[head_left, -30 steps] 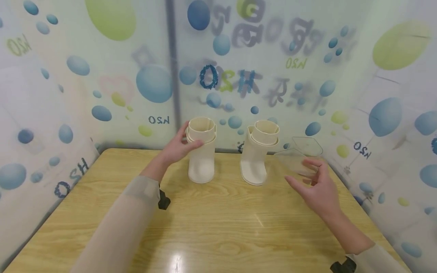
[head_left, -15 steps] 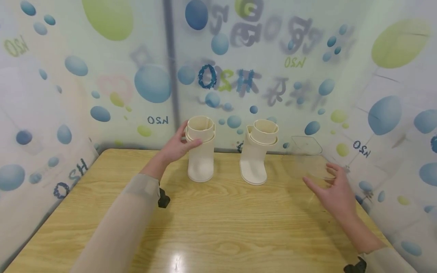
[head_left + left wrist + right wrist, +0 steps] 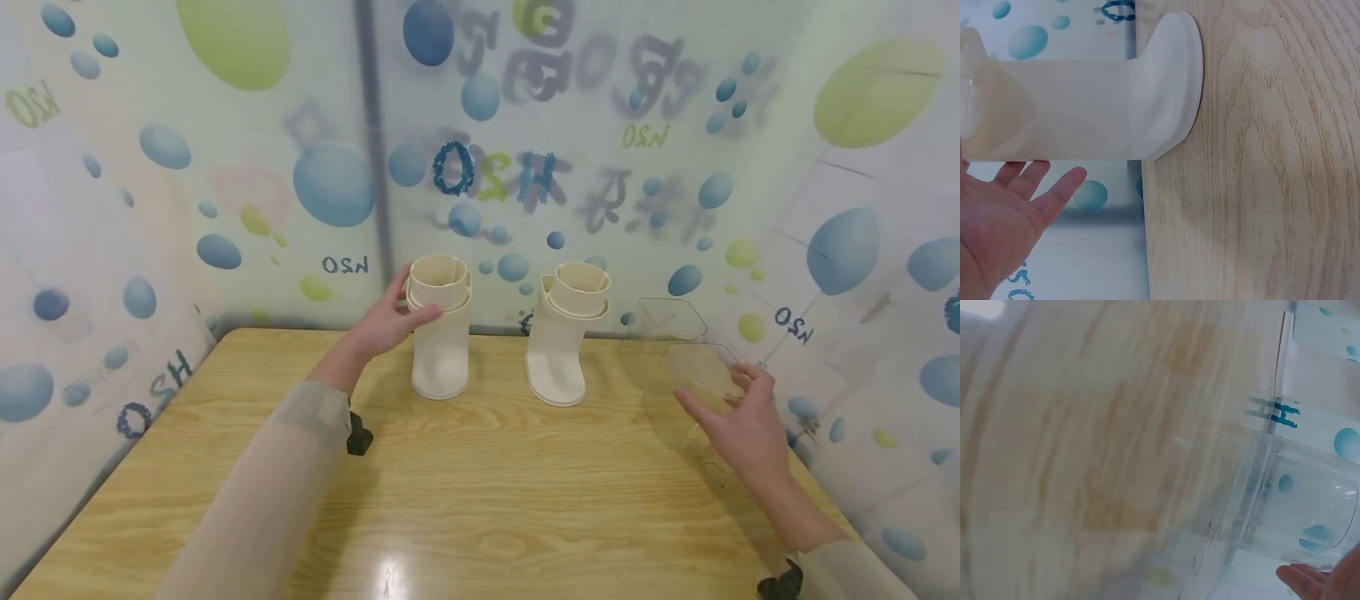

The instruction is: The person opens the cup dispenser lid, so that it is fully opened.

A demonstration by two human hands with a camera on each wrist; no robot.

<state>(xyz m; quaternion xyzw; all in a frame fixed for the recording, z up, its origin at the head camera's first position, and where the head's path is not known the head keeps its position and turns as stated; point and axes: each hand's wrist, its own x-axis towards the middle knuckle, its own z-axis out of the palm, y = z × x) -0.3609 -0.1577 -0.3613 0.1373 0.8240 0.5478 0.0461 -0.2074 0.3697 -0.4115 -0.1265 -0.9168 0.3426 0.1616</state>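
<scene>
Two matching cream-white plastic stands, each with a long foot and a round collar on top, are upright toward the back of the table. My left hand (image 3: 386,321) holds the left stand (image 3: 441,350) at its collar, thumb in front and other fingers to the side and behind. The right stand (image 3: 557,358) is untouched. At the right, my right hand (image 3: 738,425) grips a clear, see-through container (image 3: 697,375) near its rim, its thumb toward the front. Another clear container (image 3: 672,310) stands just behind it. The clear walls make their outlines faint.
The wooden table (image 3: 525,492) has a printed screen wall (image 3: 480,217) along its back, with side panels left and right. The right hand's container is close to the right table edge. A black strap (image 3: 358,433) is around the left wrist.
My right hand has moved right with the clear container, bringing it from in front of the other clear container to its front right. The left hand keeps its hold on the left stand.
</scene>
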